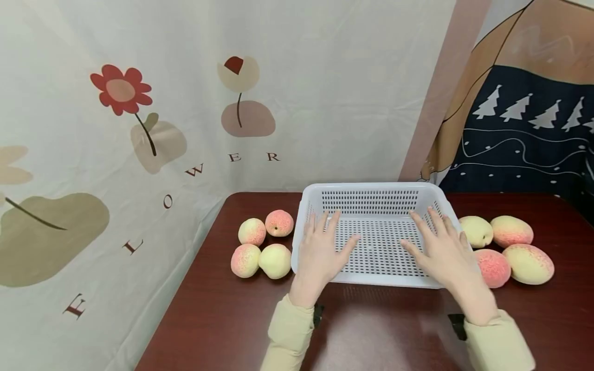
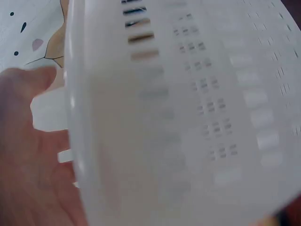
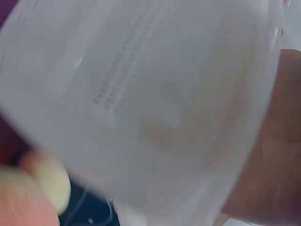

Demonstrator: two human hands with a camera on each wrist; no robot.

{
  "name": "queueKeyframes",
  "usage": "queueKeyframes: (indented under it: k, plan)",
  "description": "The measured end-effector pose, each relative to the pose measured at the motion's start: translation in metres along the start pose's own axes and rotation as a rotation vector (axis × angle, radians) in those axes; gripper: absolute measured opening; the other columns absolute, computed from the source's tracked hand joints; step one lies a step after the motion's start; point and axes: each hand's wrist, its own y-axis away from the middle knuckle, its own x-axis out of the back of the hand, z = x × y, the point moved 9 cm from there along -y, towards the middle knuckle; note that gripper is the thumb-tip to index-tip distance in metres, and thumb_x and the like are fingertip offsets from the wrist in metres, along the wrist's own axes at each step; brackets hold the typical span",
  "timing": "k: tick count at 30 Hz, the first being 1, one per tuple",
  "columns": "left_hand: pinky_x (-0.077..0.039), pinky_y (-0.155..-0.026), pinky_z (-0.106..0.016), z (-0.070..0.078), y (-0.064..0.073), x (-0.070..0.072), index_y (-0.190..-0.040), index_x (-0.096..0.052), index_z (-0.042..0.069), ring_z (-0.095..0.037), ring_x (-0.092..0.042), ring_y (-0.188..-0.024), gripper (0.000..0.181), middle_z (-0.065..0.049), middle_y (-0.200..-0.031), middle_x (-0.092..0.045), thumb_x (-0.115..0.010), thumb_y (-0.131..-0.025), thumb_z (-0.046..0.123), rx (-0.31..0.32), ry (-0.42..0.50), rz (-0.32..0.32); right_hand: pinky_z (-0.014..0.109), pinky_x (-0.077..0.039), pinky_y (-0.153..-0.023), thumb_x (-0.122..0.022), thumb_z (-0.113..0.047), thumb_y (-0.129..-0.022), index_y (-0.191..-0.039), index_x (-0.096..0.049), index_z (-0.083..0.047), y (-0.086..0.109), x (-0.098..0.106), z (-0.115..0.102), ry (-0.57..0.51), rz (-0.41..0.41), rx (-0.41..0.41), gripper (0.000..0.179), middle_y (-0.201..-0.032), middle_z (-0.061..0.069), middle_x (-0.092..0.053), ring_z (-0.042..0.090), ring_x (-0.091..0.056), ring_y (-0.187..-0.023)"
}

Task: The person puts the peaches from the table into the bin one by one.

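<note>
A white perforated plastic basket (image 1: 376, 242) stands on the dark table in the head view, its slotted floor bare. My left hand (image 1: 319, 253) is over its left side, fingers spread and thumb pointing inward. Over the right side is my right hand (image 1: 444, 253), its fingers likewise spread. In the left wrist view, the basket wall (image 2: 117, 117) fills most of the picture, with the left hand (image 2: 28, 141) behind the rim. The right wrist view shows the blurred basket wall (image 3: 164, 108) and part of the right hand (image 3: 270, 150).
Left of the basket, several pink-and-yellow peaches (image 1: 246, 260) sit in a cluster on the dark red table (image 1: 209, 319). To the right lie several more fruits, including a round pink one (image 1: 493, 268) and a longer mango-like one (image 1: 528, 264). A printed curtain (image 1: 348, 103) hangs behind.
</note>
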Motion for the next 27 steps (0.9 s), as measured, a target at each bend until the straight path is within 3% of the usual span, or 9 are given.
queueKeyframes:
  k: [6, 8, 10, 14, 17, 19, 23, 27]
  plan:
    - [-0.047, -0.096, -0.042, -0.018, 0.016, 0.049, -0.12, -0.061, 0.006, -0.033, -0.057, -0.116, 0.038, -0.01, -0.117, -0.065, -0.056, -0.093, 0.033, -0.118, -0.051, 0.346, 0.075, -0.024, -0.096, -0.05, -0.052, -0.093, -0.15, -0.024, -0.009, -0.01, 0.017, 0.039, 0.007, -0.079, 0.024, 0.076, -0.151, 0.033, -0.017, 0.061, -0.026, -0.128]
    - [-0.048, -0.091, -0.042, -0.032, 0.022, 0.065, -0.111, -0.064, 0.004, -0.034, -0.059, -0.107, 0.031, -0.012, -0.107, -0.067, -0.06, -0.09, 0.026, -0.121, -0.074, 0.431, 0.075, -0.028, -0.094, -0.049, -0.05, -0.094, -0.15, -0.02, -0.005, -0.019, 0.02, 0.053, -0.009, -0.105, 0.019, 0.077, -0.149, 0.036, -0.017, 0.062, -0.028, -0.125]
    - [-0.048, -0.09, -0.044, -0.05, 0.028, 0.076, -0.107, -0.064, 0.0, -0.036, -0.06, -0.102, 0.03, -0.015, -0.103, -0.067, -0.062, -0.087, 0.022, -0.094, -0.091, 0.471, 0.075, -0.03, -0.091, -0.047, -0.047, -0.096, -0.149, -0.019, 0.001, -0.03, 0.021, 0.066, -0.035, -0.115, 0.009, 0.077, -0.145, 0.039, -0.018, 0.062, -0.03, -0.122]
    - [-0.049, -0.082, -0.051, -0.098, 0.033, 0.088, -0.112, -0.062, -0.001, -0.042, -0.058, -0.102, 0.036, -0.02, -0.107, -0.066, -0.06, -0.088, 0.025, 0.079, -0.12, 0.436, 0.067, -0.042, -0.087, -0.045, -0.041, -0.098, -0.144, -0.022, 0.011, -0.049, 0.018, 0.084, -0.104, -0.084, -0.035, 0.073, -0.136, 0.041, -0.027, 0.056, -0.041, -0.115]
    - [-0.05, -0.075, -0.057, -0.135, 0.036, 0.085, -0.124, -0.056, 0.001, -0.047, -0.054, -0.106, 0.046, -0.023, -0.117, -0.062, -0.058, -0.091, 0.034, 0.235, -0.145, 0.337, 0.061, -0.046, -0.081, -0.044, -0.04, -0.099, -0.14, -0.025, 0.014, -0.058, 0.014, 0.094, -0.155, -0.054, -0.081, 0.071, -0.126, 0.04, -0.036, 0.052, -0.047, -0.106]
    - [-0.049, -0.072, -0.059, -0.156, 0.037, 0.078, -0.129, -0.051, 0.001, -0.05, -0.052, -0.107, 0.052, -0.026, -0.12, -0.058, -0.056, -0.092, 0.037, 0.301, -0.154, 0.257, 0.059, -0.047, -0.079, -0.042, -0.04, -0.099, -0.139, -0.026, 0.015, -0.062, 0.01, 0.099, -0.185, -0.058, -0.111, 0.07, -0.12, 0.038, -0.04, 0.049, -0.047, -0.102]
    - [-0.048, -0.071, -0.062, -0.187, 0.039, 0.059, -0.135, -0.045, 0.0, -0.055, -0.05, -0.107, 0.06, -0.03, -0.124, -0.052, -0.053, -0.093, 0.041, 0.362, -0.127, 0.124, 0.05, -0.053, -0.073, -0.038, -0.042, -0.1, -0.141, -0.02, 0.016, -0.065, -0.001, 0.103, -0.239, -0.127, -0.138, 0.073, -0.115, 0.037, -0.044, 0.041, -0.055, -0.094]
    - [-0.047, -0.075, -0.063, -0.21, 0.041, 0.039, -0.136, -0.043, -0.001, -0.055, -0.052, -0.104, 0.065, -0.031, -0.124, -0.051, -0.05, -0.093, 0.048, 0.392, -0.081, 0.019, 0.039, -0.057, -0.061, -0.037, -0.039, -0.101, -0.143, -0.014, 0.014, -0.066, -0.013, 0.102, -0.318, -0.177, -0.144, 0.072, -0.12, 0.038, -0.043, 0.029, -0.066, -0.078]
